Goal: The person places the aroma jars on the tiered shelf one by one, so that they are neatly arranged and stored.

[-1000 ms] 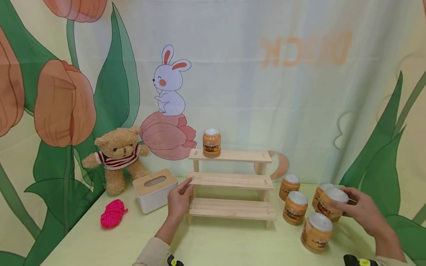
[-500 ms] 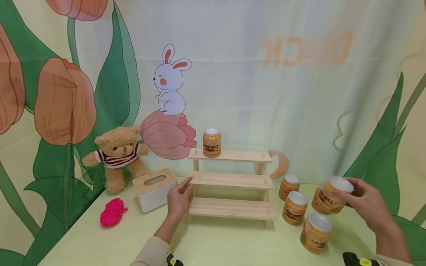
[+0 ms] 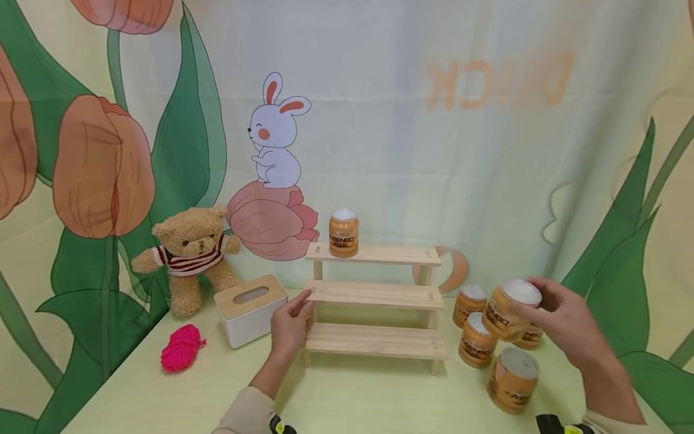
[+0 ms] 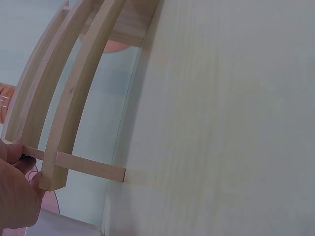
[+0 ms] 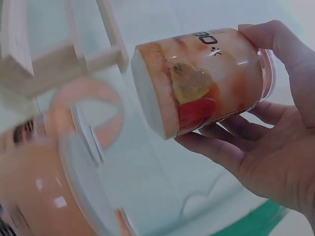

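My right hand grips an orange printed can with a pale lid, thumb on one side and fingers on the other. It is raised above the other cans and tilted. In the right wrist view the held can shows fruit pictures on its label. At the left end of a three-step wooden shelf, my left hand holds the side frame. The left wrist view has its fingertips around the wooden side piece. One can stands upright on the top step, toward its left end.
Several more orange cans stand on the table right of the shelf, including a front one and a back one. Left of the shelf are a tissue box, pink yarn and a teddy bear. A printed curtain hangs behind.
My right hand has lifted the can off the table and carried it up and leftward, over the remaining cans. The left hand has stayed at the shelf's left end.
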Motion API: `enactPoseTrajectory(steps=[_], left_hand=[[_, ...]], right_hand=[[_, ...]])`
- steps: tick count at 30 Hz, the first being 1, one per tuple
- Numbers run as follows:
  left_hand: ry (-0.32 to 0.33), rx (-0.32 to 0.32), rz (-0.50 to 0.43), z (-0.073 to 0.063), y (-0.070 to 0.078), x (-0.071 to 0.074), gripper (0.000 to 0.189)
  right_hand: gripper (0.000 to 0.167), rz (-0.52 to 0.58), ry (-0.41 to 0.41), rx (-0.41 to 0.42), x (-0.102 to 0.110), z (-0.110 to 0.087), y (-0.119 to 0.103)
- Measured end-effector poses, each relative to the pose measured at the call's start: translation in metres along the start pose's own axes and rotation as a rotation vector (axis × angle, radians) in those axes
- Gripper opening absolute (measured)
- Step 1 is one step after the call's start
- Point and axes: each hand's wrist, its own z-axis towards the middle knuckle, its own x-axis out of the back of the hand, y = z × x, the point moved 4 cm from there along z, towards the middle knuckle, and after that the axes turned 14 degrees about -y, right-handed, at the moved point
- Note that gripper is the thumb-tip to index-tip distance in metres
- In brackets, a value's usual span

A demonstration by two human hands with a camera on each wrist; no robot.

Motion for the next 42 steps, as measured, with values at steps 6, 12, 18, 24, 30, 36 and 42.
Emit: enactPoseTrajectory(steps=[6,12,18,24,30,36,42], left_hand=[[0.002,-0.003,0.003,0.0,0.001,-0.001,0.028],[0.005,0.007,-0.001,0.001,0.0,0.0,0.028],[0.007,-0.001,0.01,0.001,-0.001,-0.001,0.028],[0.014,0.005,0.001,0.001,-0.001,-0.001,0.028],[0.017,-0.007,0.015,0.002,0.001,-0.001,0.027],[0.013,0.006,0.019,0.002,-0.002,-0.001,0.028],[0.024,0.0,0.028,0.001,-0.003,0.0,0.027]], right_hand=[[0.053,0.071,-0.074,-0.021,-0.026,0.011,-0.018],[0.052,0.145,-0.117,-0.013,-0.054,0.02,-0.026],[0.052,0.186,-0.126,0.006,-0.07,0.024,-0.033],[0.05,0.219,-0.151,0.004,-0.086,0.032,-0.039],[0.051,0.193,-0.148,0.008,-0.096,0.037,-0.042],[0.052,0.204,-0.158,0.007,-0.102,0.045,-0.048],[0.055,0.188,-0.19,0.021,-0.111,0.057,-0.056]])
